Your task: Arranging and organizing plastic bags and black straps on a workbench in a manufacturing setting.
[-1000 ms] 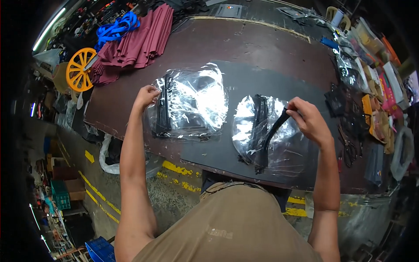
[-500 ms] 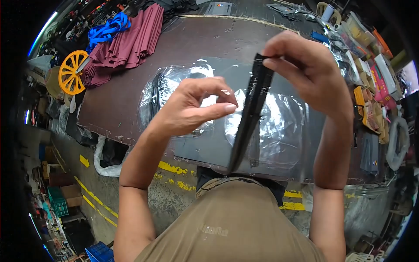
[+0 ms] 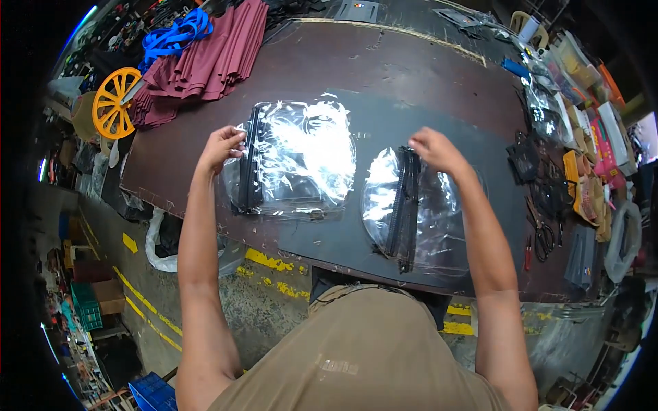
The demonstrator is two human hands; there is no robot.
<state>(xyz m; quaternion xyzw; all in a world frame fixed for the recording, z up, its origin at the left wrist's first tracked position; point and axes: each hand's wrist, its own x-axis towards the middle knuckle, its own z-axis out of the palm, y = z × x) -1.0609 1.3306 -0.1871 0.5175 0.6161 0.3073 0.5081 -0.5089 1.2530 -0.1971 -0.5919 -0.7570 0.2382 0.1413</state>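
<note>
Two sets of clear plastic pieces with black zipper strips lie on the table in front of me. My left hand (image 3: 223, 147) is closed in a pinch at the outer edge of the left clear plastic stack (image 3: 301, 154), beside its black zipper strip (image 3: 253, 161). What those fingertips hold, if anything, is too small to make out. On the right, my right hand (image 3: 437, 151) pinches the far end of a black zipper strip (image 3: 406, 205). This strip lies lengthwise over a rounded clear plastic piece (image 3: 377, 198).
A grey sheet (image 3: 329, 236) lies beneath the plastic. Maroon fabric (image 3: 199, 61), blue straps (image 3: 177, 34) and an orange wheel (image 3: 115, 103) are at the far left. Scissors (image 3: 541, 233) and red-handled snips (image 3: 528, 253) lie at the right edge, near bins of supplies.
My right hand has lowered the raised black zipper strip onto the right plastic piece. My left hand has moved left, from the middle to the left stack's outer edge.
</note>
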